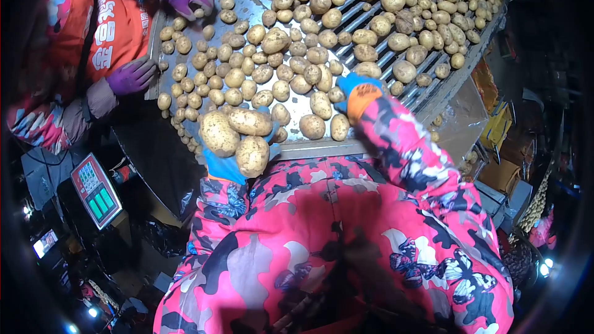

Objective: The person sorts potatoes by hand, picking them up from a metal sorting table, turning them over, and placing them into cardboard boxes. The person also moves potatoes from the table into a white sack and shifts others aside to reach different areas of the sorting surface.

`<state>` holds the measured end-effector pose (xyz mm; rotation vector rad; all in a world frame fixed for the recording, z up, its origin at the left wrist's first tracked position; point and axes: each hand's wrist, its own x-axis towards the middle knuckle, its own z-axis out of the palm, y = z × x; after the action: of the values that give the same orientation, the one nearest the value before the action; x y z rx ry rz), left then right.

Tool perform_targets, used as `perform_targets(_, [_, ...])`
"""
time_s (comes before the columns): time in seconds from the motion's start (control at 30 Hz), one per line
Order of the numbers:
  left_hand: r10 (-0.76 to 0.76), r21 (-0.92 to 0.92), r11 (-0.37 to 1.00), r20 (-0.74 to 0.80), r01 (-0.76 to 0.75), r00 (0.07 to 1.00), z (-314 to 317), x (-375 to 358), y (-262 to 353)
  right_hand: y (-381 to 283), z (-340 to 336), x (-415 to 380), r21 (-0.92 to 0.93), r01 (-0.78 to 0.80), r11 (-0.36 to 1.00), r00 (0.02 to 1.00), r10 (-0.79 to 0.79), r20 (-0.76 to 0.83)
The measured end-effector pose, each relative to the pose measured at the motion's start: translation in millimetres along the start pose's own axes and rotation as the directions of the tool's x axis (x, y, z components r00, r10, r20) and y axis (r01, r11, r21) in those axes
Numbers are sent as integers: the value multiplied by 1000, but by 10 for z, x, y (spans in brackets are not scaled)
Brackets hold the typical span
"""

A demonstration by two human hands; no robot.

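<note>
Three large potatoes [250,122] rest in my left hand [225,164], which wears a blue glove and is curled under them at the near edge of the metal table. My right hand [351,84], in a blue glove with an orange cuff, is at the near end of the rollers among potatoes; its fingers are partly hidden, and whether it grips one is unclear. Smaller potatoes [262,74] lie spread over the metal plate [301,113] between my hands.
Many potatoes [427,9] cover the metal rollers [386,55] beyond. At the left, a co-worker's purple-gloved hands [132,77] are at the table. A scale display [96,190] stands lower left, and boxes [499,175] are at the right.
</note>
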<state>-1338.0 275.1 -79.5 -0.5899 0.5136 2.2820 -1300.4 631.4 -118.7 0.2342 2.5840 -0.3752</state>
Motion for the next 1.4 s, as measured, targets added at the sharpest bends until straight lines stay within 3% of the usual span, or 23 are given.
perform_targets(0.07, [22,-26,999,-11,-22,1000,-55,-50,-7,-36,-490,-67,344,58,937,998,-67,13])
perform_targets(0.1, [31,-39,999,-15,-31,999,-84,-75,-21,122,-320,-20,655,102,749,992,-27,-123])
perform_targets(0.13, [35,-53,998,-18,-36,999,-103,-96,-29,24,-409,-145,948,44,314,998,18,-52])
perform_targets(0.27, [12,-102,995,-3,-12,1000,-61,-101,-87,-461,-755,-647,958,-102,268,991,-57,121])
perform_targets(0.3, [1,-110,994,10,0,1000,-22,-86,-104,-405,-412,-622,984,5,180,993,-119,17])
perform_targets(0.4, [-54,-141,988,70,63,996,180,22,-133,-514,-396,-888,922,-305,-238,952,-43,304])
perform_targets(0.53, [-184,-177,960,180,215,966,585,241,-313,-364,-293,-1056,782,-250,-570,967,-98,237])
perform_targets(0.6, [-270,-164,936,227,310,936,820,352,-470,-470,-360,-1135,687,-24,-726,998,-52,-19])
perform_targets(0.63, [-316,-150,922,246,358,916,935,405,-563,-480,-270,-1140,638,19,-770,1000,14,-13])
perform_targets(0.77, [-563,47,821,232,569,793,1475,492,-1097,-551,-168,-1405,822,403,-404,905,307,-293])
perform_targets(0.8, [-552,308,813,141,494,822,1609,486,-1240,-519,-91,-1486,710,399,-580,909,350,-225])
perform_targets(0.87, [-621,549,712,198,439,758,1783,530,-1544,-330,49,-1653,577,454,-679,884,423,-198])
perform_targets(0.93, [-783,614,577,226,539,580,1842,550,-1861,-191,197,-1814,401,563,-723,818,556,-145])
perform_targets(1.0, [-814,708,507,206,491,543,2148,490,-2356,29,-174,-2305,364,624,-692,773,615,-155])
perform_targets(1.07, [-896,734,398,182,550,405,2452,460,-2853,319,-117,-2649,430,776,-462,538,840,-68])
perform_targets(1.1, [-922,746,352,173,565,346,2585,457,-3139,557,-63,-2876,463,822,-333,452,875,-173])
perform_targets(1.13, [-883,901,411,353,143,311,2584,549,-3481,835,-84,-3121,450,861,-237,362,908,-213])
perform_targets(1.17, [-837,843,446,512,-302,194,2582,637,-3820,1112,-102,-3366,435,890,-138,267,930,-251])
perform_targets(1.23, [-744,507,451,668,-735,5,2729,637,-4395,1414,-472,-3800,460,886,-54,85,995,-47])
perform_targets(1.27, [-785,688,484,615,-541,80,2686,691,-4679,1500,-652,-3994,531,845,-56,-16,991,130])
perform_targets(1.33, [-912,925,375,354,68,209,2703,694,-4944,2512,262,-4395,610,792,24,0,999,-39])
perform_targets(1.37, [-958,862,239,135,447,253,2775,634,-4920,2592,264,-4548,607,794,26,-5,999,-36])
perform_targets(1.4, [-947,788,151,-58,596,317,3088,419,-4514,2625,242,-4602,813,582,-6,50,998,-29])
